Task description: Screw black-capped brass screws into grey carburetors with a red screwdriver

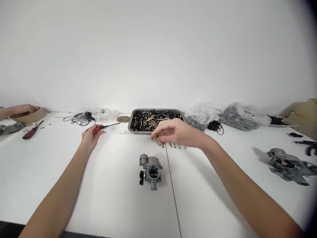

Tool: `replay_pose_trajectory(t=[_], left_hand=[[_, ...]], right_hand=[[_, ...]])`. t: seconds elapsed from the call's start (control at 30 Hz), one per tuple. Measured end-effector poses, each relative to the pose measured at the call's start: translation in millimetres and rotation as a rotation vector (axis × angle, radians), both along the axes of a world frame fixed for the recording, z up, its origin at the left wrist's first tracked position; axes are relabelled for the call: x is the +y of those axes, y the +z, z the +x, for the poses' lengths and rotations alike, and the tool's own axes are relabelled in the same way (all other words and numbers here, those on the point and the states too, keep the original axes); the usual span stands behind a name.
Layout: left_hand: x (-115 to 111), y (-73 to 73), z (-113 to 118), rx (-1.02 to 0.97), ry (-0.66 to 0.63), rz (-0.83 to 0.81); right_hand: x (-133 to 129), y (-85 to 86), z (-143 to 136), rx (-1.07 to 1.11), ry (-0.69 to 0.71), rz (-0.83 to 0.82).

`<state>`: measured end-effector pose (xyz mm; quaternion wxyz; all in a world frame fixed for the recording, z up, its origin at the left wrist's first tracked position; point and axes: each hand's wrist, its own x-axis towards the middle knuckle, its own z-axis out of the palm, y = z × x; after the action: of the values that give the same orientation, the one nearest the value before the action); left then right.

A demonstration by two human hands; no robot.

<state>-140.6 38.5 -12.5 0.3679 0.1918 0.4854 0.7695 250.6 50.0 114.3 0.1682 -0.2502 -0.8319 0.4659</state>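
Just in front of the tray (141, 132), toward the counter's (111, 205) back edge: brass piece (155, 139) pinched between thumb and fingers of the right hand (174, 131). Held at one end, probably so the slim end stays free. Fingers cover much of it; its full shape can't be read.

Just below that hand, a short row of pins (174, 145), spaced apart, perhaps so each can be taken singly. The hand may hide more of them, and it overlaps the tray's near right corner.

Left hand (90, 137), to the left: fingers clamped round the screwdriver's (97, 128) red handle, shaft pointing at the heap of brass bits (123, 119) beside the tray. Can't tell whether the tip touches it.

Between the forearms, nearer the front edge: carburetor (152, 172), bore facing the wearer, nothing holding it. Likely set central for both hands to reach. Bore interior dark.

Along the back edge, right of the tray: clear bag (198, 115), contents blurred by plastic. Toward the right edge: second carburetor (288, 165), smeared. Far left: another person's hand (24, 108) in a tan bowl (27, 118), arm cut off by the frame.
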Motion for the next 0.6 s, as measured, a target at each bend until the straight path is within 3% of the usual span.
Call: replay_pose_trajectory(t=[0.13, 0.3, 0.6], left_hand=[[1, -1.9, -2, 0.013, -0.007, 0.005], [0, -4.4, -4, 0.051, -0.034, 0.001], [1, -2.2, -2, 0.093, -0.036, -0.037]], right_hand=[[-14, 2.4, 5, -0.096, 0.072, 0.096], [-23, 5.4, 10, -0.109, 0.08, 0.032], [-26, -10.1, 0, -0.249, 0.174, 0.117]])
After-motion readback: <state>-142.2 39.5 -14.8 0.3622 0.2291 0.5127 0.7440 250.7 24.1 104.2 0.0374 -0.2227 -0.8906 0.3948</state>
